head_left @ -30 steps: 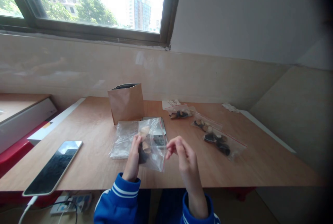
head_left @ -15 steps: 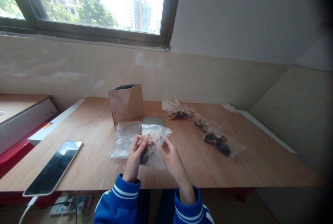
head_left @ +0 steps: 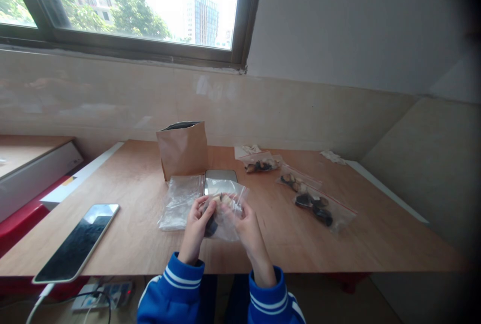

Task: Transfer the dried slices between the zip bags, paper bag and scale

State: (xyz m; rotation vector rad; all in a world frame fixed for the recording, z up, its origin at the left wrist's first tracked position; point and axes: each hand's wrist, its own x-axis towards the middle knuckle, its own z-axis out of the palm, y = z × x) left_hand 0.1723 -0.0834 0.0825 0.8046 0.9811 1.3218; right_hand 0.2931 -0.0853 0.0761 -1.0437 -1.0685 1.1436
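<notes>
On the counter point(head_left: 124, 233), a flat clear plastic bag point(head_left: 179, 202) lies untouched. The left hand point(head_left: 195, 228) and right hand point(head_left: 246, 228) both pinch a clear zip bag point(head_left: 229, 218) of pale and dark pieces point(head_left: 224, 198), held over the counter; filled zip bags point(head_left: 323, 212) lie further right.

The contents of the clear plastic zip bag point(head_left: 227, 226) are largely hidden by the left hand point(head_left: 196, 228) and the right hand point(head_left: 246, 231), and the pieces point(head_left: 225, 199) inside cannot be identified. The lower part of a flat grey rectangular device point(head_left: 221, 175) is covered by that bag, the inside of the upright brown paper bag point(head_left: 182, 152) is unseen, and the white charging cable point(head_left: 37, 306) is cut off by the lower edge.
</notes>
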